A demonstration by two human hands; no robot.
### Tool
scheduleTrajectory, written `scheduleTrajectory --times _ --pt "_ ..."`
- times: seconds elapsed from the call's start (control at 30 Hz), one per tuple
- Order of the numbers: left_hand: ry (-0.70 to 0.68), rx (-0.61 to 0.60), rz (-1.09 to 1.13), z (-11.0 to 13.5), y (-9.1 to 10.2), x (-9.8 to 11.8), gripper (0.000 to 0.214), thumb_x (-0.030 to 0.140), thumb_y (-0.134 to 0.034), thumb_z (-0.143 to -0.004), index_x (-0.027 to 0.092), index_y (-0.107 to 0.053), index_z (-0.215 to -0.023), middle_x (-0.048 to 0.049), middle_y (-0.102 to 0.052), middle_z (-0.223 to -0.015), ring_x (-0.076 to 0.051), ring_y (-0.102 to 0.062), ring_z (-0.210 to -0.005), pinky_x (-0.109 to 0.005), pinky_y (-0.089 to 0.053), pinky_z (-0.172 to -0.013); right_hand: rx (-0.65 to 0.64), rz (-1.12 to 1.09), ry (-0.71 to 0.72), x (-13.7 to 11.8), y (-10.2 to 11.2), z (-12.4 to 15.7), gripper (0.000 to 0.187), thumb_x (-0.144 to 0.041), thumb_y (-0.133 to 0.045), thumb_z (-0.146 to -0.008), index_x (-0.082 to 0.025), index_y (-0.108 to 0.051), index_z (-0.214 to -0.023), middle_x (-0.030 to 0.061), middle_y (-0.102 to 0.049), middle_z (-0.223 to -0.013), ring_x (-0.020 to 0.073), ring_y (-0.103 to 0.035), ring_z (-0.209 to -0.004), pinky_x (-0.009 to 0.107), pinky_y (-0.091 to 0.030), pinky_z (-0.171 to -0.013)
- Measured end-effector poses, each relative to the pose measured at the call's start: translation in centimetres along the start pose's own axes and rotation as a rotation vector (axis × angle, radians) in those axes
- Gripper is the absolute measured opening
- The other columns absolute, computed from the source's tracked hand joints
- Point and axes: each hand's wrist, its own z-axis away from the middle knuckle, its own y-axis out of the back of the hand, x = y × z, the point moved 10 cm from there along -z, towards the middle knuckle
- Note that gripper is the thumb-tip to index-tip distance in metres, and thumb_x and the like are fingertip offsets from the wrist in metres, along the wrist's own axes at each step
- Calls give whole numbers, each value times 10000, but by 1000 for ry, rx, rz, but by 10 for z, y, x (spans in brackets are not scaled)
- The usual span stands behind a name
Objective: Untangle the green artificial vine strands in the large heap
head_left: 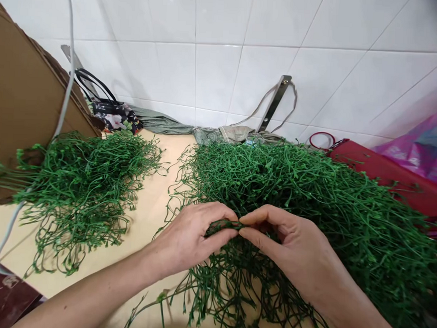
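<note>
Thin green stems with small forked tips, apparently artificial plant stems, surround both hands. My left hand [187, 237] is closed around a bundle of green stems [222, 225], its thumb and fingers pressing from below and above. At the right end of that bundle, the thumb and forefinger of my right hand [291, 238] pinch together, almost touching the left fingertips. Loose stems [232, 289] spread out below the hands over the table. Right behind the hands lies a large heap of the same green stems [286, 171]. The palms and other fingers are partly hidden.
On the left, a smaller pile of green stems [92, 188] lies on the pale table [153, 190] by a cardboard box [23, 90] and a white cable [66, 91]. A floral bag [116, 115], metal bracket [276, 104] and red bag [379, 174] line the tiled wall.
</note>
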Motion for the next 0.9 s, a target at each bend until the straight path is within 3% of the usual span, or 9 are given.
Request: scheduleTrajectory --times 0.2,0.27,0.37,0.43,0.5,0.57,0.67,0.77,0.9 --pt "88 -211 13 4 -15 -7 157 322 -436 -1051 224 -551 -1010 21 -594 -837 -153 -564 -772 -271 -405 -711 7 450 464 -32 -11 20 204 -83 -480 -981 -201 -641 -940 25 -641 -865 191 -592 -807 333 -474 -748" --pt "149 -223 19 9 -16 -12 158 338 -435 -1044 231 -526 -970 34 -548 -785 -155 -533 -745 -278 -382 -696 29 573 528 -31 -12 24 232 -43 -425 -988 -186 -602 -942 42 -613 -853 207 -570 -789 360 -473 -743" --pt "233 -196 58 18 -11 -21 203 375 -421 -1044 236 -508 -925 51 -470 -723 -146 -467 -688 -282 -348 -674 220 804 562 -27 16 32 237 -56 -382 -998 -186 -576 -954 74 -613 -864 244 -572 -808 392 -467 -738" --pt "273 -134 128 22 -3 -28 245 405 -423 -1041 231 -507 -890 54 -430 -710 -140 -425 -666 -280 -336 -658 338 904 578 -23 40 41 180 -167 -409 -1037 -183 -576 -971 74 -622 -860 238 -591 -779 398 -478 -766" --pt "276 -60 220 23 5 -31 261 408 -439 -1034 222 -505 -863 47 -428 -735 -139 -414 -686 -277 -346 -665 309 855 502 -10 55 45 189 -295 -435 -1062 -215 -595 -1002 50 -648 -900 213 -619 -777 368 -497 -783" --pt "276 -28 296 21 7 -31 256 412 -447 -1030 219 -508 -873 43 -420 -751 -141 -408 -703 -278 -354 -674 213 816 431 0 53 47 222 -393 -443 -1064 -266 -623 -1081 28 -683 -1006 216 -652 -891 367 -504 -858" --pt "320 -77 351 17 -4 -29 258 439 -430 -1032 223 -519 -925 44 -415 -748 -144 -405 -697 -284 -342 -651 161 707 373 -6 38 47 221 -428 -491 -1041 -322 -637 -1168 8 -698 -1138 230 -659 -1042 390 -505 -947" --pt "300 -143 364 11 -13 -17 229 400 -409 -1039 226 -538 -967 34 -485 -784 -147 -442 -726 -287 -348 -664 179 426 264 -16 26 35 192 -362 -568 -993 -309 -667 -1149 16 -724 -1113 208 -695 -963 340 -562 -848" --pt "264 -145 379 7 -16 -9 204 359 -405 -1046 227 -533 -959 52 -446 -737 -132 -417 -680 -279 -344 -651 34 11 72 -7 0 16 200 -325 -588 -938 -281 -712 -1089 2 -765 -1021 188 -713 -904 298 -571 -804"
